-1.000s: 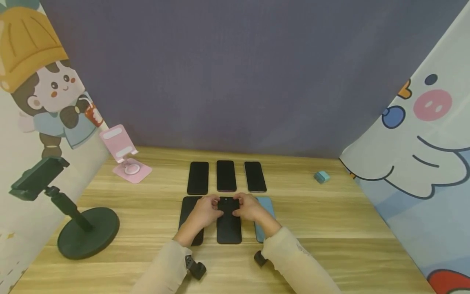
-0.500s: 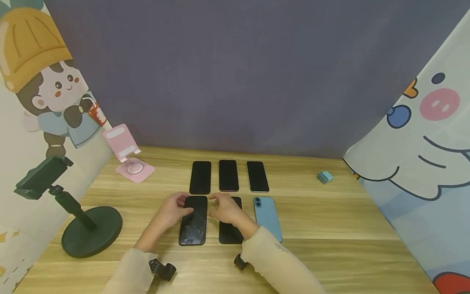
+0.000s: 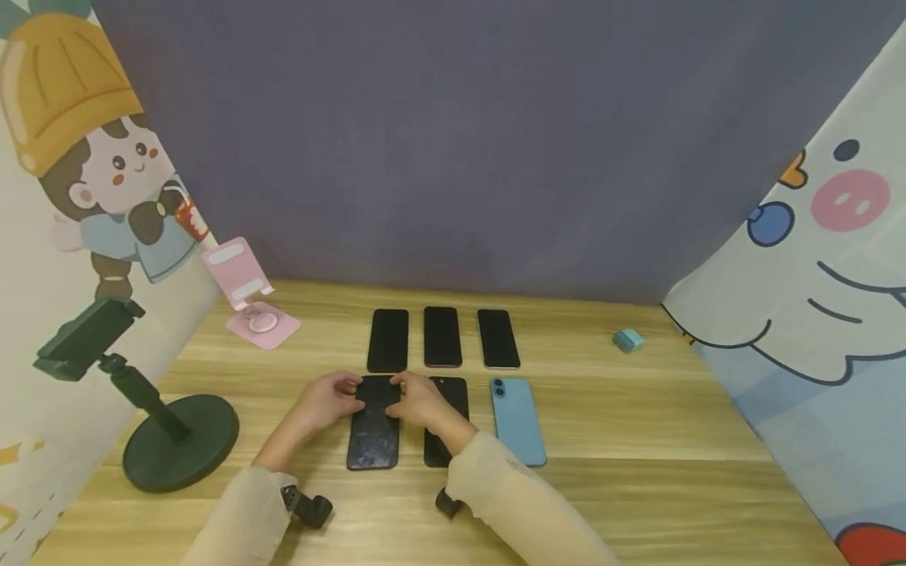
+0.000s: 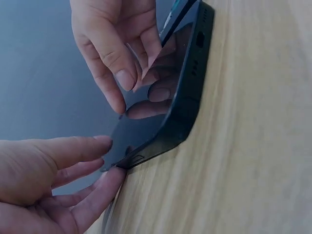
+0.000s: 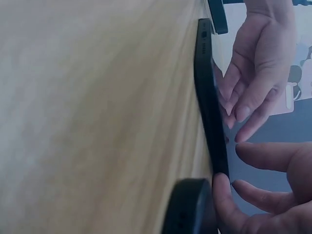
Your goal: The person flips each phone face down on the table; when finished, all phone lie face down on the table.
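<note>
A black smartphone [image 3: 373, 440] lies flat at the left of the front row. My left hand [image 3: 328, 405] is at its upper left corner, and in the left wrist view a fingertip touches the side edge. At the upper right corner is my right hand [image 3: 421, 401]; in the right wrist view one of its fingertips rests against the phone's edge [image 5: 209, 97]. The fingers of both hands are fairly straight. Partly under my right forearm lies a second black smartphone [image 3: 453, 393]. A light blue smartphone [image 3: 519, 424] lies back up to its right.
Behind lies a row of dark smartphones: left [image 3: 388, 340], middle [image 3: 442, 338] and right [image 3: 499, 339]. A pink phone stand [image 3: 265, 326] and a dark green phone stand [image 3: 180, 448] occupy the left. A small teal block [image 3: 628, 339] sits far right.
Both hands have moved left, from the middle front smartphone to the left front one. My right hand has come closer to that phone's right edge. The blue smartphone is uncovered now.
</note>
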Tool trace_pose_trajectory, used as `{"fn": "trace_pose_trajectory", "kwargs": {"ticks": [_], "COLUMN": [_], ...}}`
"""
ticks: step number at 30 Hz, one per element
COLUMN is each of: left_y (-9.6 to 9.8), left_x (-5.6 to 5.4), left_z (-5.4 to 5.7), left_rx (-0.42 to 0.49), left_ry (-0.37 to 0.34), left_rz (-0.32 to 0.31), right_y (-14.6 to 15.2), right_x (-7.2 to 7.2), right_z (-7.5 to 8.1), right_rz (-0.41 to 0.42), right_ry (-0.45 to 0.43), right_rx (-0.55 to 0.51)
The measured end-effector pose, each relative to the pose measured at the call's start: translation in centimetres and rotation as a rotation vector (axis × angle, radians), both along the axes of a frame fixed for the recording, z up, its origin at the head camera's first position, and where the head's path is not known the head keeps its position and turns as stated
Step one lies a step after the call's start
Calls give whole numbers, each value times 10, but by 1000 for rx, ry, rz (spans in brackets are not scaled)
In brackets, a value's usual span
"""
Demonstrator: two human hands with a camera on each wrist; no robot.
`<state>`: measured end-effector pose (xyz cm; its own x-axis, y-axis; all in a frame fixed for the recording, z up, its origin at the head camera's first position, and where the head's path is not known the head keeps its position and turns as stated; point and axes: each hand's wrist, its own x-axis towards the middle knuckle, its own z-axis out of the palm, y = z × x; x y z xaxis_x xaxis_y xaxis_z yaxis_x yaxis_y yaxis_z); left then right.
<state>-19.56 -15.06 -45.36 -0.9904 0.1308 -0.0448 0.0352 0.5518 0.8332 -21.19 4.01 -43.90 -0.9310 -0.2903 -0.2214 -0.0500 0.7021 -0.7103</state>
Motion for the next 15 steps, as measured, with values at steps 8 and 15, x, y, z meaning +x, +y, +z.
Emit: {"fn": "trace_pose_trajectory", "kwargs": {"ticks": [8, 15], "left_y": [5, 10], "left_x": [-4, -4], "left_z": [0, -2], "left_rx": [-50, -43], "left_ry": [23, 21], "left_rz": [7, 13], "right_y": [-3, 5], "right_x": [-4, -5], "right_z": [-2, 1], "right_rz": [-53, -79], "right_ry": [19, -8], "right_rx": [-1, -137]}}
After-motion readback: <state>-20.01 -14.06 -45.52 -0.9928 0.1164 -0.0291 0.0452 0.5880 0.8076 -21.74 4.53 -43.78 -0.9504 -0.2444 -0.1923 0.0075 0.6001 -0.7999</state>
